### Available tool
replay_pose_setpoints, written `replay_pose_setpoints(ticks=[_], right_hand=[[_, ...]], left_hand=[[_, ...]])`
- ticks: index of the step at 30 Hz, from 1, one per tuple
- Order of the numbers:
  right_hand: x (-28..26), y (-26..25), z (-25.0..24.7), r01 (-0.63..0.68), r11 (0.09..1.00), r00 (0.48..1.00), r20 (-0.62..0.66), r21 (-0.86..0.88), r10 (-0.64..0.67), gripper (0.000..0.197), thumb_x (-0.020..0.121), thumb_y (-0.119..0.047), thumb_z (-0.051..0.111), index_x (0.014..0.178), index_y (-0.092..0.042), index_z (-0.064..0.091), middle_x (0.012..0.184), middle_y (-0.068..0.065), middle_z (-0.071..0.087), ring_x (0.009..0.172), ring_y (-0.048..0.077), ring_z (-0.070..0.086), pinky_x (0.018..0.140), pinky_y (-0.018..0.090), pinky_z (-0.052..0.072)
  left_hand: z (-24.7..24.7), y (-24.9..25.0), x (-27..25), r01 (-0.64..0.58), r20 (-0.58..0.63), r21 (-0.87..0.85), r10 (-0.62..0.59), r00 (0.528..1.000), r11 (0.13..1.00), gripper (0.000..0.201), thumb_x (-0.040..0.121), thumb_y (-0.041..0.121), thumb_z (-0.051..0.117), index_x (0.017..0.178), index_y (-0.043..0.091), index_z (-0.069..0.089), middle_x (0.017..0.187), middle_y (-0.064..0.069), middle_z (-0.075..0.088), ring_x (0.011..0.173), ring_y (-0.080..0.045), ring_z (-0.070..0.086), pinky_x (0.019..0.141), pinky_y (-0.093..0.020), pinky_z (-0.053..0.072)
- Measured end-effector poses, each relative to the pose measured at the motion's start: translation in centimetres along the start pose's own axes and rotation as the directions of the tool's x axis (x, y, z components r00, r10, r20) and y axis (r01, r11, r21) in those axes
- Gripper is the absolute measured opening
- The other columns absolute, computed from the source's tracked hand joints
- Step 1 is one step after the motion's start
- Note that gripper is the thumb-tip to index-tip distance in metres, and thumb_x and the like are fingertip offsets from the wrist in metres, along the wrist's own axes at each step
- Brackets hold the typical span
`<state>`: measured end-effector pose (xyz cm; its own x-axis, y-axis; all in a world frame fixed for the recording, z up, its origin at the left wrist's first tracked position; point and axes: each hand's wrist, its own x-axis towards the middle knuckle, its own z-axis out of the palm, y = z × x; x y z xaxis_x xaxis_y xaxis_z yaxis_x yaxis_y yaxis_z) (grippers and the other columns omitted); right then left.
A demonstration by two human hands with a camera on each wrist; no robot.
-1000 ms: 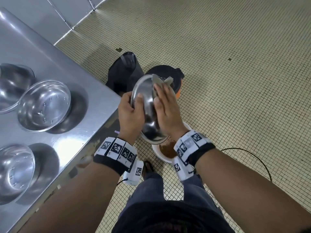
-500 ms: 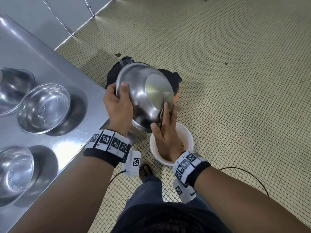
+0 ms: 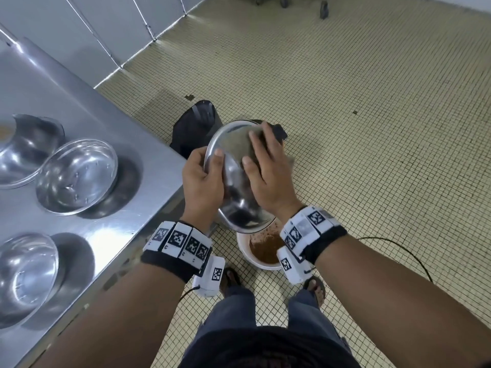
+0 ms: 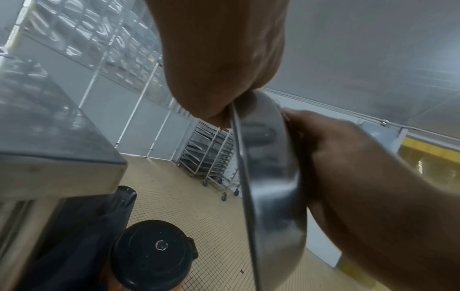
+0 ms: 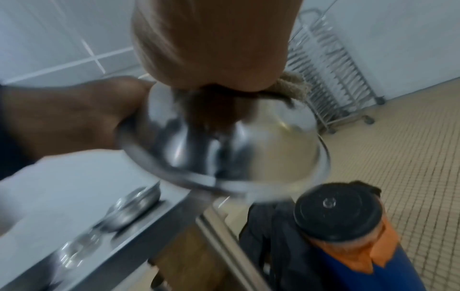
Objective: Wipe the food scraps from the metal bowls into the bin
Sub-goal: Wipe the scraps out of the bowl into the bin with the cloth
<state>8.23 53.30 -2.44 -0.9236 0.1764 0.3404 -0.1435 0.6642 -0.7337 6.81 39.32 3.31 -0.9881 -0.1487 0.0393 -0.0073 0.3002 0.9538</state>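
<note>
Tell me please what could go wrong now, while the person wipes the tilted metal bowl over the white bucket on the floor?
1. The metal bowl is held high above the small white bucket, and part of it overhangs the floor, so scraps may fall on the tiles.
2. The left hand holds only the rim while the right hand presses inside with a cloth; a hard wipe might twist the bowl loose.
</note>
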Motion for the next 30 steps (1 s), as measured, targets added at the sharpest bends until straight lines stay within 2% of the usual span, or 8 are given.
replay_pose_setpoints(ticks=[5, 11, 17, 20, 22, 24, 26, 30], right_hand=[[-3.8, -0.9, 1.2, -0.043, 0.997, 0.992, 0.121, 0.066, 0.034, 0.065, 0.105, -0.050, 0.028, 0.164, -0.026, 0.016, 0.172, 0.001, 0.001, 0.158, 0.020, -0.003, 0.127, 0.055, 0.008], [1.5, -0.1, -0.5, -0.331, 0.937, 0.939, 0.138, 0.116, 0.314, 0.067, 0.100, -0.070, 0.026, 0.159, -0.040, 0.018, 0.170, -0.004, 0.013, 0.157, 0.019, 0.011, 0.123, 0.056, 0.021], [-3.9, 1.4, 1.0, -0.466, 0.791, 0.885, 0.200, 0.397, 0.421, 0.062, 0.107, -0.060, 0.026, 0.161, -0.045, 0.002, 0.170, -0.016, 0.009, 0.156, 0.016, 0.016, 0.120, 0.063, 0.029], [-7.0, 0.2, 1.7, -0.419, 0.812, 0.908, 0.208, 0.407, 0.365, 0.064, 0.108, -0.052, 0.024, 0.162, -0.038, -0.007, 0.169, -0.018, -0.017, 0.154, -0.001, -0.009, 0.127, 0.048, 0.014], [-7.4, -0.8, 2.5, -0.313, 0.901, 0.948, 0.156, 0.300, 0.277, 0.061, 0.109, -0.051, 0.022, 0.162, -0.042, -0.006, 0.168, -0.014, -0.024, 0.156, 0.011, -0.016, 0.126, 0.052, 0.010], [-6.4, -1.4, 2.8, -0.205, 0.958, 0.978, 0.080, 0.202, 0.193, 0.060, 0.107, -0.049, 0.023, 0.162, -0.039, 0.000, 0.171, -0.004, -0.015, 0.158, 0.019, -0.011, 0.126, 0.056, 0.008], [-4.7, -1.3, 2.5, -0.118, 0.982, 0.993, -0.012, 0.150, 0.121, 0.060, 0.107, -0.046, 0.025, 0.163, -0.029, 0.011, 0.171, -0.001, -0.003, 0.158, 0.014, -0.006, 0.126, 0.056, 0.013], [-0.7, -1.2, 0.5, -0.184, 0.977, 0.983, 0.041, 0.103, 0.181, 0.066, 0.104, -0.054, 0.015, 0.164, -0.027, 0.020, 0.172, -0.001, 0.008, 0.158, 0.017, 0.003, 0.129, 0.047, 0.009]], left_hand=[[-0.8, -0.1, 1.2, -0.023, -0.029, 0.036, 0.024, 0.999, 0.999, 0.009, 0.105, 0.023, 0.058, 0.105, 0.017, 0.064, 0.087, 0.005, 0.067, 0.072, 0.004, 0.063, 0.064, -0.013, 0.050], [-0.6, 0.2, -0.5, -0.102, 0.064, 0.059, 0.099, 0.993, 0.993, 0.007, 0.105, 0.021, 0.060, 0.106, 0.015, 0.063, 0.083, 0.010, 0.063, 0.069, 0.010, 0.059, 0.062, -0.010, 0.047], [-0.8, -0.1, 1.0, -0.073, -0.056, 0.062, 0.076, 0.996, 0.995, 0.011, 0.104, 0.026, 0.061, 0.105, 0.016, 0.065, 0.085, 0.008, 0.064, 0.073, -0.001, 0.060, 0.062, -0.011, 0.047], [-0.5, -0.3, 1.6, -0.066, -0.074, 0.043, 0.069, 0.995, 0.997, 0.011, 0.104, 0.027, 0.061, 0.107, 0.017, 0.064, 0.088, 0.007, 0.066, 0.078, -0.007, 0.062, 0.063, -0.011, 0.049], [-0.1, -0.5, 1.5, -0.070, -0.067, 0.048, 0.073, 0.995, 0.996, 0.014, 0.104, 0.027, 0.060, 0.109, 0.014, 0.063, 0.089, 0.008, 0.064, 0.076, 0.000, 0.061, 0.063, -0.010, 0.048], [0.3, -0.5, 1.0, -0.098, -0.037, 0.065, 0.100, 0.994, 0.993, 0.020, 0.105, 0.027, 0.058, 0.113, 0.009, 0.064, 0.090, 0.008, 0.063, 0.074, 0.007, 0.059, 0.064, -0.009, 0.046], [0.4, -0.5, 0.4, -0.117, 0.005, 0.077, 0.117, 0.993, 0.990, 0.019, 0.106, 0.025, 0.057, 0.114, 0.009, 0.063, 0.090, 0.009, 0.063, 0.074, 0.010, 0.058, 0.065, -0.007, 0.045], [-0.2, -0.4, -0.7, -0.145, 0.093, 0.096, 0.136, 0.986, 0.985, 0.010, 0.106, 0.024, 0.058, 0.111, 0.018, 0.062, 0.088, 0.009, 0.065, 0.073, 0.008, 0.059, 0.066, -0.011, 0.048]])
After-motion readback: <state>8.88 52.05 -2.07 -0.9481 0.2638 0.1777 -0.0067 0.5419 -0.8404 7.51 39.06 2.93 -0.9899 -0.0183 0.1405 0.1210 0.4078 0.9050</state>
